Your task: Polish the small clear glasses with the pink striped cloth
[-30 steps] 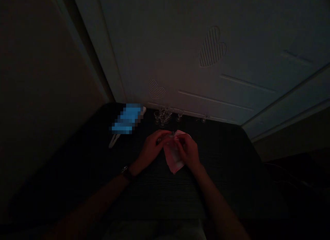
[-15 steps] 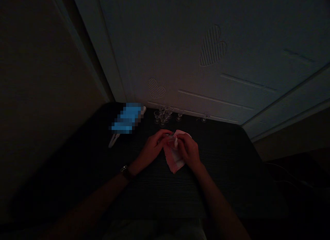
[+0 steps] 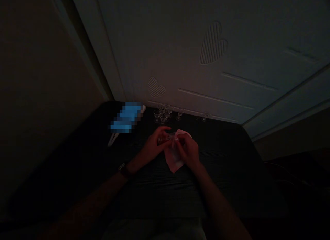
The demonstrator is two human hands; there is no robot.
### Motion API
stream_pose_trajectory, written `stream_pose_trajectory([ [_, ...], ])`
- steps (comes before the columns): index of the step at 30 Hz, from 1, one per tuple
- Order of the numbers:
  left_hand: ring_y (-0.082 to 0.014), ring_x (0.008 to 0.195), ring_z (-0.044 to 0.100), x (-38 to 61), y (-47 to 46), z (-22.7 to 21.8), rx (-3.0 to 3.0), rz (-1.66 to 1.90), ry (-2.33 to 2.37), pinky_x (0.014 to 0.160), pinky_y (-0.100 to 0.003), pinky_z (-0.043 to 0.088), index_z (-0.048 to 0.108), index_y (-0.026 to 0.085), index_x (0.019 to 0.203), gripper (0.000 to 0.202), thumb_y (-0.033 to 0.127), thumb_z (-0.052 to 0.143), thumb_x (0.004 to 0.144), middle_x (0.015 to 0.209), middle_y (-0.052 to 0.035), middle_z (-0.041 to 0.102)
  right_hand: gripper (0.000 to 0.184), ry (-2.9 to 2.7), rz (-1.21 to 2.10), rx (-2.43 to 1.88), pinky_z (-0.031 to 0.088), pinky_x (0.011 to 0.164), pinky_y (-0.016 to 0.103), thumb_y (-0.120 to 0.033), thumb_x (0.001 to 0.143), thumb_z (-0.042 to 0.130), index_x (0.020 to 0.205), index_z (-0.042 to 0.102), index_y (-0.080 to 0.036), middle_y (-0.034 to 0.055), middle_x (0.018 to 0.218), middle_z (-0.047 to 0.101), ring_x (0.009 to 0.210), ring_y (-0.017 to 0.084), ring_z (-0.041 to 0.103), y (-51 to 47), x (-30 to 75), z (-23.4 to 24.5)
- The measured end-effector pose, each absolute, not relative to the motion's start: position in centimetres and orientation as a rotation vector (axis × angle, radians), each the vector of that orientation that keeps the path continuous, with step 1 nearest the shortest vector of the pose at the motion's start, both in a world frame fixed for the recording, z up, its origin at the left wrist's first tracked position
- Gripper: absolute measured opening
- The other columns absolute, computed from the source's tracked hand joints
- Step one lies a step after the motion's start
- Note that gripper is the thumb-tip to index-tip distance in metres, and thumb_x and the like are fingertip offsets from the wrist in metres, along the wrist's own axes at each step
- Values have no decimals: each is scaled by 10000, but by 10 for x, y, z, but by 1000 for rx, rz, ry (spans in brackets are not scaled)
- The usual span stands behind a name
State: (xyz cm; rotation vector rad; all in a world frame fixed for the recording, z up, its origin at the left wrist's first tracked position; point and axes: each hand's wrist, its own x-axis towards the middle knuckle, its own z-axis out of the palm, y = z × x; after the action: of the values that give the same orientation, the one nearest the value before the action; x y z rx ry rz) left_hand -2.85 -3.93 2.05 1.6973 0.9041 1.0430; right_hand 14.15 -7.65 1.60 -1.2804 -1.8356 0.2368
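In the dim light, my left hand [image 3: 154,143] curls its fingers round a small clear glass [image 3: 168,137], which lies sideways between my hands. A pale pink cloth [image 3: 173,161], perhaps a paper towel, hangs down below it. My right hand [image 3: 189,149] pinches the cloth at the right end of the glass. Darkness hides exactly where the fingertips press. Just beyond my hands, several small stemmed glasses [image 3: 163,115] are grouped at the back of the table. A separate stemmed glass [image 3: 179,113] stands right of the group, and another glass [image 3: 205,117] is farther right.
The dark table [image 3: 165,195] reaches back to a pale panel [image 3: 160,51] with raised hearts and lines. At the back left, a device with a lit blue, blurred screen [image 3: 127,117] leans on a white stand [image 3: 112,139]. Thin cables [image 3: 283,168] run at the right.
My left hand has opened slightly round the glass, showing more of it, and its fingers have shifted. My right fingers have moved a little at the glass end. The cloth stays below.
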Motion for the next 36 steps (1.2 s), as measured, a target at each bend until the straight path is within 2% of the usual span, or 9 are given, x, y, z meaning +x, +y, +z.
stream_pose_trajectory([
  [3, -132, 829, 578, -30, -38, 22, 1691, 1069, 946, 748, -276, 472, 506, 216, 1060, 337, 266, 606, 742, 886, -1, 575, 103, -1783, 250, -1295, 443, 679, 269, -266, 835, 486, 911, 530, -212, 18, 813, 604, 726, 144, 574, -77, 141, 17],
  [7, -126, 723, 582, -33, -40, 29, 1684, 1044, 1024, 638, -251, 475, 540, 182, 881, 213, 329, 604, 741, 799, 1, 595, 89, -1737, 265, -1298, 441, 662, 263, -262, 834, 491, 903, 531, -221, 9, 807, 603, 709, 138, 570, -77, 141, 18],
  [13, -75, 488, 499, -34, -46, 36, 1651, 981, 1026, 465, -191, 390, 540, 168, 877, 231, 360, 581, 756, 637, 30, 577, 90, -1745, 238, -1247, 447, 686, 274, -247, 819, 507, 900, 535, -219, 17, 835, 591, 748, 145, 561, -78, 144, 20],
  [20, -56, 397, 445, -32, -41, 28, 1471, 911, 894, 389, -179, 327, 475, 166, 737, 283, 404, 392, 864, 535, 52, 501, 86, -1828, 239, -1158, 447, 707, 276, -239, 826, 499, 893, 546, -212, 21, 834, 594, 778, 145, 564, -80, 140, 25],
  [25, -58, 387, 426, -32, -40, 24, 1500, 882, 889, 396, -182, 324, 481, 163, 739, 327, 412, 331, 888, 480, 62, 449, 88, -1771, 285, -1195, 444, 722, 281, -251, 828, 504, 881, 560, -209, 22, 828, 592, 769, 143, 561, -80, 137, 27],
  [29, -65, 490, 494, -29, -39, 22, 1517, 911, 855, 426, -175, 370, 495, 185, 968, 230, 372, 466, 838, 687, 29, 558, 138, -1484, 521, -1301, 453, 648, 251, -324, 835, 496, 880, 563, -212, 10, 802, 602, 714, 132, 566, -74, 137, 24],
  [31, -88, 610, 555, -29, -39, 23, 1572, 937, 882, 481, -183, 420, 468, 209, 1090, 324, 329, 536, 798, 859, -9, 595, 170, -1345, 612, -1306, 450, 607, 232, -358, 833, 494, 880, 561, -208, -1, 770, 600, 682, 124, 567, -71, 138, 22],
  [34, -132, 814, 585, -31, -39, 25, 1708, 1012, 971, 635, -233, 486, 461, 232, 1161, 385, 270, 543, 787, 1045, -49, 573, 186, -1238, 677, -1285, 451, 590, 218, -374, 811, 519, 860, 564, -200, -5, 766, 596, 674, 119, 566, -68, 138, 21],
  [36, -145, 880, 575, -33, -39, 27, 1796, 1054, 1029, 708, -265, 495, 474, 245, 1168, 393, 238, 540, 781, 1096, -51, 551, 183, -1210, 711, -1266, 454, 591, 217, -370, 804, 527, 856, 566, -198, -3, 772, 596, 679, 119, 567, -67, 138, 20],
])
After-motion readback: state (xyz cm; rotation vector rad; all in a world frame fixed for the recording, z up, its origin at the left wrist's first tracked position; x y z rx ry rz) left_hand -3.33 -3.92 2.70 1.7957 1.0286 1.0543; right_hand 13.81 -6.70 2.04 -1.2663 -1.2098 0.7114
